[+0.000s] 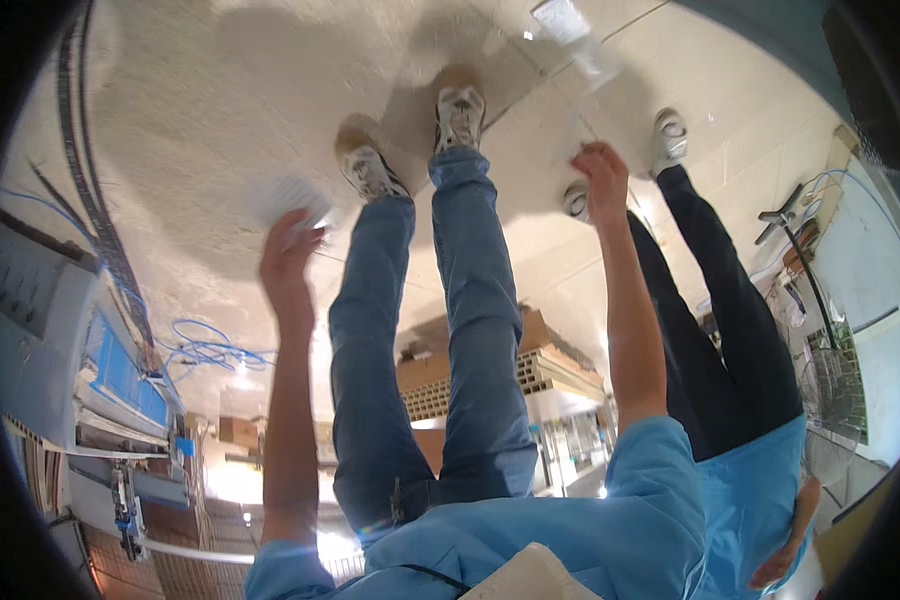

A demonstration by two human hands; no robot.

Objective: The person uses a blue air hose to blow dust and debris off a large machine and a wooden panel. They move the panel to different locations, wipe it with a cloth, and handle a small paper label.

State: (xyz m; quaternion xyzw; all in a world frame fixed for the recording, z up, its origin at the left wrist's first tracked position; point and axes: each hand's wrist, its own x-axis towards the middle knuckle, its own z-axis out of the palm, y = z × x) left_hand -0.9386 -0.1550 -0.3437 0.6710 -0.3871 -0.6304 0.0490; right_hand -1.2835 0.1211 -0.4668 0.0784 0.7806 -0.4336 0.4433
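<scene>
My left hand [292, 245] is closed on a thin, whitish see-through sheet [286, 198], smeared by motion, above the floor beside my left shoe. To the right, my right hand [604, 178] reaches out with its fingers pinched together. Beyond its fingertips is a blurred, clear plastic-like piece [594, 66] with a pale rectangular part [562, 20]. Whether that piece is joined to what my right fingers pinch, I cannot tell.
At my right stands a person [720, 330] in dark trousers and a blue shirt. A blue hose [210, 345] lies coiled at left near a grey-blue machine [45, 330]. Dark cables [95, 190] run along the floor [200, 120]. Stacked boards [550, 370] appear behind my legs.
</scene>
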